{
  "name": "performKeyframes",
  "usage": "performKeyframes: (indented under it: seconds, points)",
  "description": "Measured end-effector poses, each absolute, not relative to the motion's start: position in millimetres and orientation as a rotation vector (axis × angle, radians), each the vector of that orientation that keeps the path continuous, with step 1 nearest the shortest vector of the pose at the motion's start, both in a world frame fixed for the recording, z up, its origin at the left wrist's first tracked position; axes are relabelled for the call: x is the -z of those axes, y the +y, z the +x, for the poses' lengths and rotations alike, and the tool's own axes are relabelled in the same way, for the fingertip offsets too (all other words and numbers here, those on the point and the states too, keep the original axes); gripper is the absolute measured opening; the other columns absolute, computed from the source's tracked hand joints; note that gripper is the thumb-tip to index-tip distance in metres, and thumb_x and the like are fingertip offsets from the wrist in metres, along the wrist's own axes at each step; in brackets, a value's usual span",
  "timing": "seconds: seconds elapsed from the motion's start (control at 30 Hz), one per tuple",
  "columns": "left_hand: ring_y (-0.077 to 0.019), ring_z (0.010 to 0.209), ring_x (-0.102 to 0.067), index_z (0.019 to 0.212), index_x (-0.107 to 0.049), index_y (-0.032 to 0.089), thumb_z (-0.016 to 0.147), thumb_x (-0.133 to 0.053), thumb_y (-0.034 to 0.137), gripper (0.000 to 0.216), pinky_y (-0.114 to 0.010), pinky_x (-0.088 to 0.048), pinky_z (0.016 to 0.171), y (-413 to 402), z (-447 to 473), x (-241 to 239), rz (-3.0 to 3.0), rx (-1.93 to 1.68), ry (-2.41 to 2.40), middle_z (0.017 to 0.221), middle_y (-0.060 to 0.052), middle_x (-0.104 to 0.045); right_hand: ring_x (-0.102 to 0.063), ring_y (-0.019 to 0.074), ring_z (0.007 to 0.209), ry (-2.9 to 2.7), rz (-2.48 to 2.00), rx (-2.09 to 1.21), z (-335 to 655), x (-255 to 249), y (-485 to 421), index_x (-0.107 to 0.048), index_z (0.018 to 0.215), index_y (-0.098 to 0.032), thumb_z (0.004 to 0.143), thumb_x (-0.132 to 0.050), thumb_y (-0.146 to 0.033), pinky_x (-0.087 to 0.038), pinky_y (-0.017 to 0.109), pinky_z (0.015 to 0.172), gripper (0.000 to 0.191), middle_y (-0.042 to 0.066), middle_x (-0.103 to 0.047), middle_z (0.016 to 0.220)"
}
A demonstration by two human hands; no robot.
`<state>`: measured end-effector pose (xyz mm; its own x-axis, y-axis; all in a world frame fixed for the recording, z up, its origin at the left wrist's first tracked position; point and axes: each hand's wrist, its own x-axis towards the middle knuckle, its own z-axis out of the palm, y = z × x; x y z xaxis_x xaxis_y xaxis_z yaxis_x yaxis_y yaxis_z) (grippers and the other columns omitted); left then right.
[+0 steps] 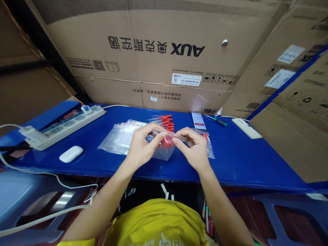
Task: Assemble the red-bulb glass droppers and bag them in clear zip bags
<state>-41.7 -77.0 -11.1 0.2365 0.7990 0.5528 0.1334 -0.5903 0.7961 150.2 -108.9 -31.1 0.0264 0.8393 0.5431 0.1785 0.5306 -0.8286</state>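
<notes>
My left hand (142,145) and my right hand (192,147) hold a small clear plastic bag (166,147) between them, each pinching its top edge with thumb and fingers. The bag hangs over the blue table (230,160) and has several small red parts inside. Behind it lie more red parts (167,121) in clear bags. A pile of empty clear bags (120,138) lies to the left, just beyond my left hand. Another bag with red parts (208,143) lies under my right hand.
A white power strip (64,126) with plugs and cables sits at the left, a white earbud case (71,153) near the front edge. A phone (198,121), a green screwdriver (219,120) and a white device (246,128) lie at the back right. Cardboard boxes (159,58) wall the back and right.
</notes>
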Motion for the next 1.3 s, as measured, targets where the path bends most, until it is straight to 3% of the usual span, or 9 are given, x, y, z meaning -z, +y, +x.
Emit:
performKeyframes:
  seconds: [0.53,0.8,1.03,1.3]
  points:
    - [-0.0164,0.082,-0.069,0.09,-0.076,0.02,0.096,-0.076,0.024,0.007,-0.03,-0.053,0.077,-79,-44,3,2.024,-1.283,0.602,0.087,-0.004,-0.076,-0.069,0.0192,0.083,-1.538,-0.816,-0.54,152,29,-113,-0.076,0.089,-0.024,0.093,-0.078,-0.022,-0.057,0.033,0.075,0.005,0.003,-0.075,0.088]
    - [-0.0161,0.079,-0.068,0.085,-0.075,0.02,0.094,-0.08,0.027,0.012,-0.03,-0.052,0.076,-76,-49,5,1.988,-1.373,0.644,0.083,-0.003,-0.075,-0.07,0.0182,0.085,-1.406,-0.757,-0.72,152,32,-111,-0.077,0.093,-0.024,0.091,-0.083,-0.028,-0.06,0.032,0.076,0.008,0.003,-0.074,0.092]
    - [-0.0152,0.078,-0.068,0.088,-0.074,0.019,0.092,-0.08,0.027,0.01,-0.028,-0.053,0.076,-78,-50,1,2.01,-1.254,0.673,0.086,-0.002,-0.076,-0.071,0.0175,0.082,-1.427,-0.735,-0.684,154,31,-111,-0.078,0.089,-0.024,0.09,-0.084,-0.022,-0.06,0.031,0.073,0.006,0.003,-0.075,0.088]
    - [-0.0159,0.078,-0.067,0.083,-0.076,0.02,0.096,-0.077,0.028,0.016,-0.031,-0.053,0.076,-77,-49,1,2.033,-1.322,0.665,0.083,-0.003,-0.075,-0.073,0.0187,0.082,-1.396,-0.74,-0.748,153,32,-112,-0.08,0.092,-0.024,0.09,-0.085,-0.028,-0.062,0.033,0.074,0.006,0.003,-0.077,0.09]
